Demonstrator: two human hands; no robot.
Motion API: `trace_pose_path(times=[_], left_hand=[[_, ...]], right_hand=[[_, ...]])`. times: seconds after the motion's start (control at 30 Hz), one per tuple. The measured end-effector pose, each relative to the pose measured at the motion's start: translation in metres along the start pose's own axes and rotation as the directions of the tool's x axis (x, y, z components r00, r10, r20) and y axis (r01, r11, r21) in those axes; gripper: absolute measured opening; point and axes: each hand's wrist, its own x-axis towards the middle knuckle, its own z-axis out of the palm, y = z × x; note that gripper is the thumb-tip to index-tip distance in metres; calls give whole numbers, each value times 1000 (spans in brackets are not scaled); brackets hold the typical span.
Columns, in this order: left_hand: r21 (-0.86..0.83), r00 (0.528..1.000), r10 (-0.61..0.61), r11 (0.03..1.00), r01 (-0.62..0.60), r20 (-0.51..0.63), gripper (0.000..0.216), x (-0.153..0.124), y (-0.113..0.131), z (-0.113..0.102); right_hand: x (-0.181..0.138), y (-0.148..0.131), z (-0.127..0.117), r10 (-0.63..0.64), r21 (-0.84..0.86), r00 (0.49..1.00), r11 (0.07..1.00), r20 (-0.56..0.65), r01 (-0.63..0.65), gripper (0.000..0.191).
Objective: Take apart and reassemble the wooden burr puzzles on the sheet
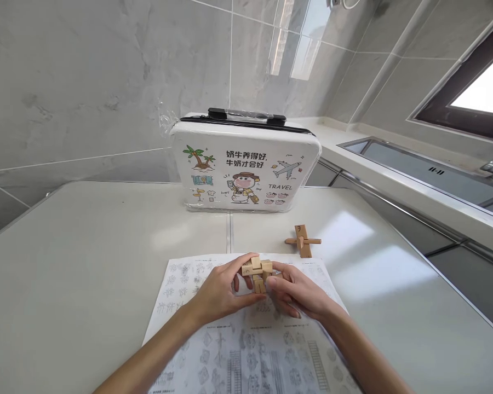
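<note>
Several light wooden puzzle pieces, interlocked into a small wooden puzzle (257, 268), are held up between both hands over a printed sheet (213, 339). My left hand (225, 287) grips the puzzle from the left, its fingers along the top and its thumb under the lower block. From the right, my right hand (298, 290) pinches the puzzle's right side between thumb and fingers; part of a block there is hidden. Beyond the sheet's top right edge lies a second wooden puzzle assembly (303, 241), darker brown and cross-shaped, touched by neither hand.
A white carrying case (246, 148) with cartoon prints, a black handle and clear plastic wrap stands upright at the back of the white table (86, 262). A grey tiled wall (86, 82) rises behind it. To the right is a counter with a sink (427, 169).
</note>
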Motion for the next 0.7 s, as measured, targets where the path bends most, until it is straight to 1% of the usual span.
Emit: trace_pose_path(times=[0.1, 0.27, 0.43, 0.5, 0.6, 0.7], left_hand=[[-26, 1000, 5, 1000, -6, -15, 71, 0, 0, 0], [20, 999, 48, 999, -48, 9, 77, -1, -1, 0], [5, 998, 61, 998, -61, -3, 72, -1, -2, 0], [24, 995, 96, 995, -96, -29, 69, -1, -4, 1], [110, 979, 194, 976, -187, -57, 68, -1, -8, 3], [212, 951, 304, 934, -286, -54, 65, -2, -12, 6]], right_hand=[[-1, 0, -1, -20, -52, 999, 998, 24, 22, 48], [1, 1, 1, 18, 8, 999, 1000, -40, -18, 48], [1, 1, 3, 2, 12, 999, 1000, -52, -1, 51], [0, -1, 4, -21, -24, 998, 1000, -51, 20, 51], [0, -2, 6, -59, -108, 996, 993, -60, 52, 51], [-1, -2, 7, -34, -173, 998, 985, -49, 25, 51]])
